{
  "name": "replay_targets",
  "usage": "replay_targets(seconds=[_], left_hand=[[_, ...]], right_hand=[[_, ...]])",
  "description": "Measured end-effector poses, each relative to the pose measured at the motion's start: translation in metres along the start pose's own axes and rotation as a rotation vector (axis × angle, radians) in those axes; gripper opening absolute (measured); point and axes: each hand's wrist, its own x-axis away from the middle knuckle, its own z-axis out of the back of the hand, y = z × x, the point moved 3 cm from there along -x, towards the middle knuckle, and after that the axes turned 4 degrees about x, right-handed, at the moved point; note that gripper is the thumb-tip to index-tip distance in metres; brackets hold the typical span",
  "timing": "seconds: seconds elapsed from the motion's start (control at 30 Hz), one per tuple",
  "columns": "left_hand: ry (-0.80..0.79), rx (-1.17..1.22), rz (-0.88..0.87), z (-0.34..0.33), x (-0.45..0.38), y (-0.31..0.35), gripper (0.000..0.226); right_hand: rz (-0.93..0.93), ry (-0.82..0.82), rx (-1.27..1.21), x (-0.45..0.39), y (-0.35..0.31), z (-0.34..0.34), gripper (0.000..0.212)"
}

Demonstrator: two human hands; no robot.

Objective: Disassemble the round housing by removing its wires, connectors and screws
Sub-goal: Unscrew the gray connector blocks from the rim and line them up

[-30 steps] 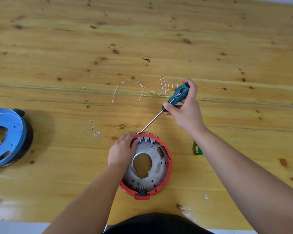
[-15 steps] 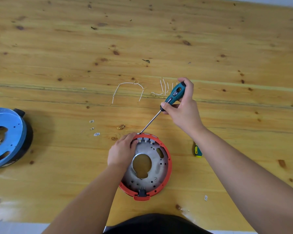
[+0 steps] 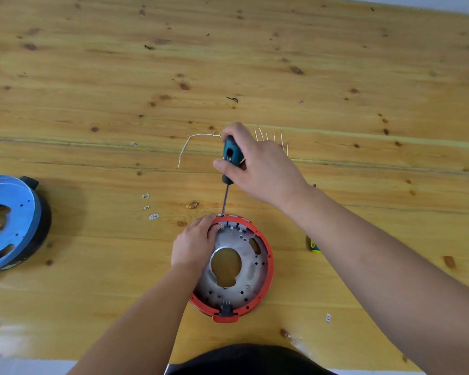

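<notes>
The round housing (image 3: 266, 255), a red ring around a grey metal plate with a large centre hole, lies on the wooden table near me. Several small connectors (image 3: 232, 226) sit along its far inner rim, and a black plug (image 3: 226, 309) is at the near rim. My left hand (image 3: 194, 243) grips the housing's far left rim. My right hand (image 3: 260, 165) grips a teal-handled screwdriver (image 3: 232, 158); its shaft runs down to the far rim beside my left fingers. White wires (image 3: 186, 147) lie loose on the table beyond.
A blue and black round housing (image 3: 10, 223) lies at the left edge. Small white bits (image 3: 153, 217) lie left of the red housing, and one more small white bit (image 3: 328, 317) lies at the near right. A green and yellow tool handle (image 3: 312, 246) shows under my right forearm.
My right hand has swung the screwdriver handle to the left, so the shaft now stands almost upright in view instead of slanting. The tip stays at the far rim. My left hand has not moved.
</notes>
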Motion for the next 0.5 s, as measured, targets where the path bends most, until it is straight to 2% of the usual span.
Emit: replay_targets(seconds=[0.17, 0.33, 0.43, 0.5], left_hand=[[-0.008, -0.010, -0.002, 0.001, 0.000, 0.000, 0.033], [0.004, 0.021, 0.045, 0.001, 0.001, 0.002, 0.019], [-0.026, 0.013, 0.080, 0.002, 0.001, 0.003, 0.008], [-0.025, -0.008, 0.034, 0.003, 0.001, 0.005, 0.018]], right_hand=[[0.009, -0.062, 0.049, 0.011, -0.013, 0.010, 0.037], [0.016, -0.154, -0.065, 0.046, -0.027, -0.002, 0.022], [0.061, -0.065, -0.093, 0.075, -0.030, -0.013, 0.017], [0.086, 0.022, -0.088, 0.093, -0.027, -0.017, 0.018]])
